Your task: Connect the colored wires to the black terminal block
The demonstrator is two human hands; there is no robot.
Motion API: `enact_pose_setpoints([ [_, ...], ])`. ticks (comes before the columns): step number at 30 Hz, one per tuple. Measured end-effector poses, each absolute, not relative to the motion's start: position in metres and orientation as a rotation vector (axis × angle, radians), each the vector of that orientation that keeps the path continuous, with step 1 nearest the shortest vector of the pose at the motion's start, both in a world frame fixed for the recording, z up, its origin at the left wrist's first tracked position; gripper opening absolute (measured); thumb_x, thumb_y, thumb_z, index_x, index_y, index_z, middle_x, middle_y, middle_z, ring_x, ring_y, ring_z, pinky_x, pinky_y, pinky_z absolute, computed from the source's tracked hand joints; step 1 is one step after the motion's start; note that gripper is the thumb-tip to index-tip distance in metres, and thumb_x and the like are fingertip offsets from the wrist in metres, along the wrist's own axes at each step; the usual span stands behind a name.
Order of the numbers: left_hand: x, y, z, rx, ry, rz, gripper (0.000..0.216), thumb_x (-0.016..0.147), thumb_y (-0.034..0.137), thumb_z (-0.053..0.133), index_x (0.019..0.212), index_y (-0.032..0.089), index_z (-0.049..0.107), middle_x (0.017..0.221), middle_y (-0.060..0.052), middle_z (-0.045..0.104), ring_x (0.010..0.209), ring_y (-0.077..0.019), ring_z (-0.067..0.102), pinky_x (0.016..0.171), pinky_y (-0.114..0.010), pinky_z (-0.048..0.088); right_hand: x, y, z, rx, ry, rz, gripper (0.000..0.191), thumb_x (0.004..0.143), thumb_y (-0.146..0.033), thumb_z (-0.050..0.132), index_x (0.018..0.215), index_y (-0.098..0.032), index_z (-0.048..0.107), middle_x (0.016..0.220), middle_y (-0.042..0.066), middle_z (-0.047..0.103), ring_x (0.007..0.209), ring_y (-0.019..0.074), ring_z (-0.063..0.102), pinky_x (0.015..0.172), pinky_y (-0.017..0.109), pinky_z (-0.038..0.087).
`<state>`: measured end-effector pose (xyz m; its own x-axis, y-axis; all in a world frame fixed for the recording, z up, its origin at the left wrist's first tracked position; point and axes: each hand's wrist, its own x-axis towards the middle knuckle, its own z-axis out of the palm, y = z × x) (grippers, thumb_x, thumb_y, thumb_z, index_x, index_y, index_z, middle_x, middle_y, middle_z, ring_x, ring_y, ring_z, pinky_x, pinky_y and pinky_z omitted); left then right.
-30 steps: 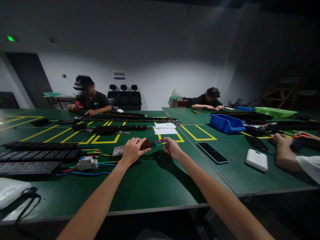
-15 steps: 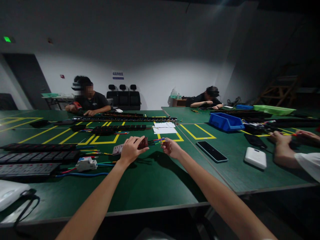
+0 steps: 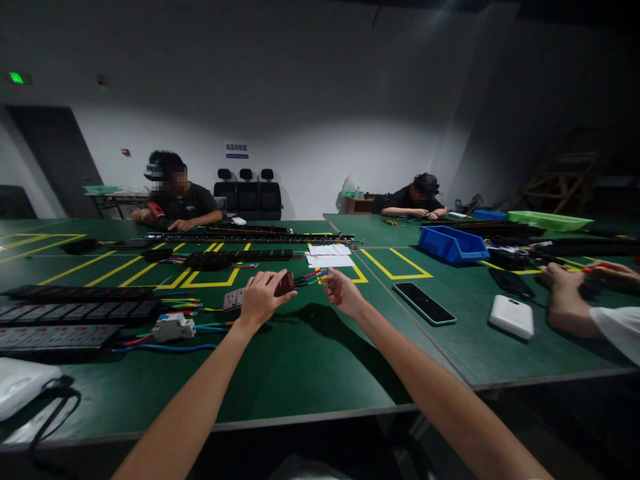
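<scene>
My left hand (image 3: 263,297) is wrapped over a socket strip (image 3: 233,300), a short piece with pale outlets at its left end and a dark red-brown right end. Its underside and middle are covered by my fingers. Red, blue and green wires (image 3: 309,277) with terminals at their tips run out of that right end. At those tips my right hand (image 3: 343,292) has its fingertips closed in a pinch, and they partly cover the terminals. To the left on the green table (image 3: 280,387) lies a white circuit breaker (image 3: 173,327) with coloured wires.
Several black socket strips (image 3: 55,339) lie at the left. A phone (image 3: 424,303), a white power bank (image 3: 511,316) and a blue bin (image 3: 453,244) are at the right. White papers (image 3: 329,256) lie ahead. A co-worker's hands (image 3: 565,283) work at the far right; two more people sit opposite.
My right fingers have shifted slightly upward at the wire tips, and the wires sit a little higher and more spread. My left hand stays on the socket strip.
</scene>
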<state>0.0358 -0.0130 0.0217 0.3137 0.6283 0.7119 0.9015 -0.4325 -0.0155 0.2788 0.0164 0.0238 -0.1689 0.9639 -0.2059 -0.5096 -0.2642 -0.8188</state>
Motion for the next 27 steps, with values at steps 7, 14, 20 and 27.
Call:
enact_pose_setpoints([
  [7, 0.037, -0.013, 0.020, -2.176, -1.312, -0.917, 0.072, 0.090, 0.073, 0.042, 0.134, 0.020, 0.062, 0.111, -0.012, 0.069, 0.101, -0.0281, 0.059, 0.085, -0.040, 0.044, 0.277, 0.015, 0.017, -0.830, -0.771, 1.703, 0.016, 0.092, -0.028, 0.064, 0.081, -0.021, 0.054, 0.063, -0.005, 0.060, 0.043, 0.0051, 0.045, 0.037, 0.013, 0.031],
  [14, 0.038, -0.013, 0.022, -2.169, -1.364, -0.913, 0.073, 0.090, 0.073, 0.042, 0.133, 0.018, 0.063, 0.110, -0.013, 0.068, 0.101, -0.0283, 0.058, 0.084, -0.040, 0.044, 0.280, 0.018, 0.021, -0.827, -0.704, 1.740, 0.032, 0.096, -0.044, 0.057, 0.076, -0.019, 0.056, 0.066, -0.002, 0.065, 0.043, 0.0059, 0.050, 0.034, 0.015, 0.028],
  [20, 0.038, -0.015, 0.023, -2.260, -1.314, -0.866, 0.072, 0.091, 0.073, 0.041, 0.133, 0.018, 0.061, 0.110, -0.012, 0.067, 0.100, -0.0276, 0.058, 0.085, -0.040, 0.044, 0.280, 0.014, 0.026, -0.903, -0.670, 1.707, 0.023, 0.095, -0.034, 0.059, 0.079, -0.018, 0.061, 0.058, -0.003, 0.060, 0.043, 0.0070, 0.052, 0.033, 0.014, 0.033],
  [27, 0.035, -0.010, 0.019, -2.306, -1.249, -0.871, 0.071, 0.090, 0.072, 0.044, 0.134, 0.018, 0.061, 0.110, -0.012, 0.067, 0.100, -0.0271, 0.058, 0.086, -0.041, 0.045, 0.284, 0.018, 0.022, -0.961, -0.761, 1.701, 0.021, 0.095, -0.032, 0.058, 0.081, -0.016, 0.063, 0.050, -0.003, 0.054, 0.038, 0.0054, 0.044, 0.032, 0.012, 0.030],
])
